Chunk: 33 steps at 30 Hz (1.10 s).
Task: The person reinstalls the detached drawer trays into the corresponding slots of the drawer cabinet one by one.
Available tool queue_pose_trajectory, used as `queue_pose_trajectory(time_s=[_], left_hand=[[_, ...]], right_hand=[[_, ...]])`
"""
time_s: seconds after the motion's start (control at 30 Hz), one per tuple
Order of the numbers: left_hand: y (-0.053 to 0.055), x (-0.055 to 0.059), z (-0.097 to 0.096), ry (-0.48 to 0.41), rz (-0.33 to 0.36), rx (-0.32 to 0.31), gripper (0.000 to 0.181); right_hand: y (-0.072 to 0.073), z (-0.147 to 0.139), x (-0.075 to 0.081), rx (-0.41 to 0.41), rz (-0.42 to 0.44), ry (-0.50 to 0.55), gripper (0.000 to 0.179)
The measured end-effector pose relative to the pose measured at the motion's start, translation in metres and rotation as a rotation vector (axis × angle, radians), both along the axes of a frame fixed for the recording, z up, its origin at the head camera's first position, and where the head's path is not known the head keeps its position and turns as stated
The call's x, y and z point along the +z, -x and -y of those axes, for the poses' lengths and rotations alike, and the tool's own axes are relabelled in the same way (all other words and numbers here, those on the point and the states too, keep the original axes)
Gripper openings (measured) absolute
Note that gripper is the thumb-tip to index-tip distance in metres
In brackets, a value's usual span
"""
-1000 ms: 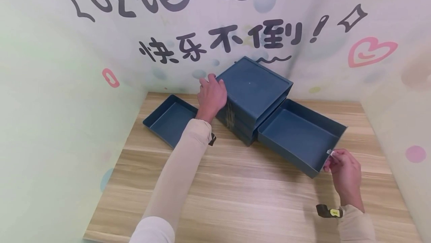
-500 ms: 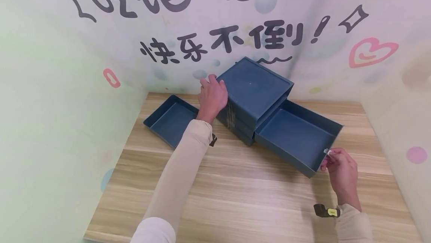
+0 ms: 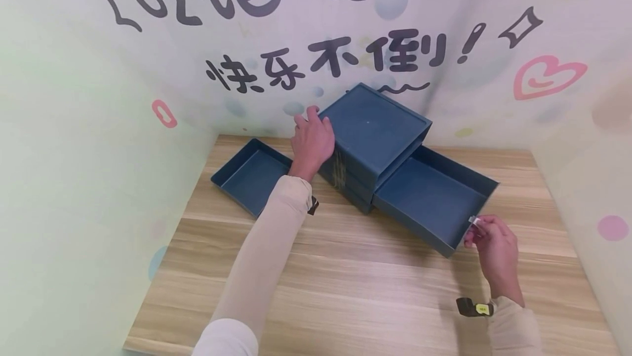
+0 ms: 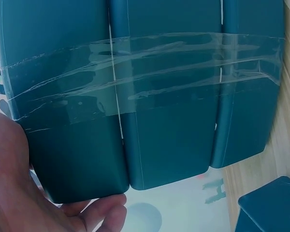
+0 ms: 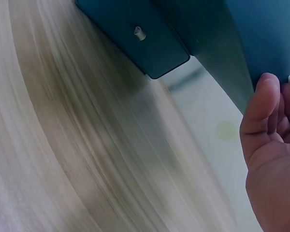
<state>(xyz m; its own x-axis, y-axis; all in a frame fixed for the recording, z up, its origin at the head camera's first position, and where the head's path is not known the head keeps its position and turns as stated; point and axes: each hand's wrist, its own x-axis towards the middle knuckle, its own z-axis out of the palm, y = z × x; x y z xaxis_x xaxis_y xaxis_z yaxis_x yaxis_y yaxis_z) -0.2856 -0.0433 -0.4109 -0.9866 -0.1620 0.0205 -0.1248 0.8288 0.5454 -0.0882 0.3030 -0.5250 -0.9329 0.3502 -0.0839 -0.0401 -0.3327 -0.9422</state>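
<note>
The blue cabinet point(image 3: 372, 125) stands at the far middle of the table point(image 3: 345, 279), and the left hand point(image 3: 313, 145) curls its fingers around its far left edge. To the right, the right hand point(image 3: 496, 246) pinches the small pale handle point(image 3: 474, 221) of a drawer point(image 3: 434, 197), whose inner end meets the cabinet front. With most of its length outside and its outer end above the table, the drawer could dip or drop if that pinch slips. A skewed angle might jam it against the slot's side. Weak bracing from the left hand could let a push shift the cabinet, perhaps straining the clear tape point(image 4: 174, 72) across its side.
</note>
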Motion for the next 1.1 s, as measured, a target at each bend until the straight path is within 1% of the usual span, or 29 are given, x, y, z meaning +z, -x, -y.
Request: queue_pose_trajectory(time_s=[0.17,0.27,0.4,0.67,0.8,0.93,1.03,1.1], left_hand=[[0.0,0.0,0.0,-0.01,-0.014,-0.008,0.044],[0.0,0.0,0.0,-0.002,-0.016,-0.014,0.043],[-0.001,0.0,0.0,0.002,-0.017,-0.018,0.043],[0.0,0.001,-0.001,0.006,-0.013,-0.015,0.044],[0.0,0.001,-0.002,0.003,-0.003,-0.011,0.044],[0.0,0.001,-0.001,-0.001,0.001,-0.008,0.044],[-0.001,0.001,-0.001,-0.007,0.004,-0.002,0.044],[-0.001,0.001,-0.001,-0.011,0.005,0.003,0.044]], right_hand=[[0.002,0.001,0.0,-0.049,0.144,-0.178,0.021],[0.003,0.001,-0.001,-0.053,0.175,-0.238,0.018],[0.003,0.002,-0.002,-0.028,0.172,-0.307,0.013],[0.006,0.003,-0.006,0.017,0.106,-0.425,0.005],[0.007,0.004,-0.008,0.044,0.096,-0.494,0.004],[0.009,0.007,-0.009,0.056,0.136,-0.554,0.007],[0.01,0.01,-0.012,0.055,0.168,-0.565,0.011],[0.012,0.012,-0.015,0.052,0.174,-0.564,0.013]])
